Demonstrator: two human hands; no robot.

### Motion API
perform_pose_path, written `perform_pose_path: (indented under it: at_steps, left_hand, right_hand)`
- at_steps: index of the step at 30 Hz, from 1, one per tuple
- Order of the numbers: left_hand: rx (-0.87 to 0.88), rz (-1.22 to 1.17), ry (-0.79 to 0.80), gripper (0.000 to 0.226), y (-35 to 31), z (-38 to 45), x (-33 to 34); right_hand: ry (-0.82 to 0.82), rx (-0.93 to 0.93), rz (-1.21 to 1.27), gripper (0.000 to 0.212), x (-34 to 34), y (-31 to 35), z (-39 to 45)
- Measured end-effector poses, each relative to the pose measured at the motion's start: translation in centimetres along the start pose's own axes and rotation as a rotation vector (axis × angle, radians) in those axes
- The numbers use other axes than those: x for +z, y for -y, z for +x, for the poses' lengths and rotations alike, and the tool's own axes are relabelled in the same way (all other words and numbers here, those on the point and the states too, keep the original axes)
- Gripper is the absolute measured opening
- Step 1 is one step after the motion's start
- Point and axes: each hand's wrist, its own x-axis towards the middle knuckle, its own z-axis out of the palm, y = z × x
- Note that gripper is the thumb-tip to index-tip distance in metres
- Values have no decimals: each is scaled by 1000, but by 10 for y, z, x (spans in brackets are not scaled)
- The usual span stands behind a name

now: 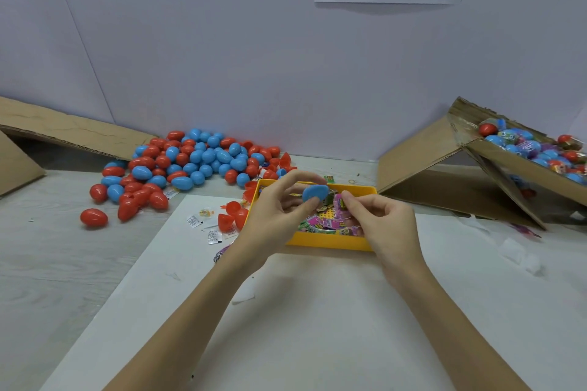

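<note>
The blue plastic egg shell (pixel 315 193) is smooth, matte and pointed at one end. The left hand (pixel 279 200) pinches it between thumb and fingertips just above the yellow tray (pixel 330 243). The tray is shallow, rectangular and holds glossy pink packets (pixel 320 222). The right hand (pixel 384 219) curls over these; whether it grips one cannot be told. Left of the tray lies a heap of red and blue eggs (pixel 190 162).

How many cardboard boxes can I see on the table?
2. The left box lies tipped at the far left edge; the right box lies tipped at the right and holds wrapped eggs. None seems hidden.
</note>
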Motion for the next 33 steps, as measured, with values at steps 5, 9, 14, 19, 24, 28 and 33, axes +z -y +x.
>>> perform_pose_path:
  at_steps: [5,9,14,19,24,28,33]
  left_hand:
    - [40,115,-9,37,4,-1,5]
    - [44,58,10,35,5,0,2]
    - [18,-95,29,27,4,-1,3]
    - [-36,-222,-63,44,6,0,6]
    - [-49,-185,-35,35,5,2,3]
    - [-14,-111,-30,33,4,2,1]
    - [2,-84,-46,33,5,2,2]
  right_hand:
    - [38,-23,-4,24,3,1,-2]
    - [37,-40,-33,24,4,0,-2]
    - [95,-50,-8,21,2,2,-4]
    - [191,43,189,24,3,3,-4]
    - [184,20,221,25,5,4,-5]
    - [138,-6,200,21,6,6,-5]
    - [120,-62,123,21,5,9,-8]
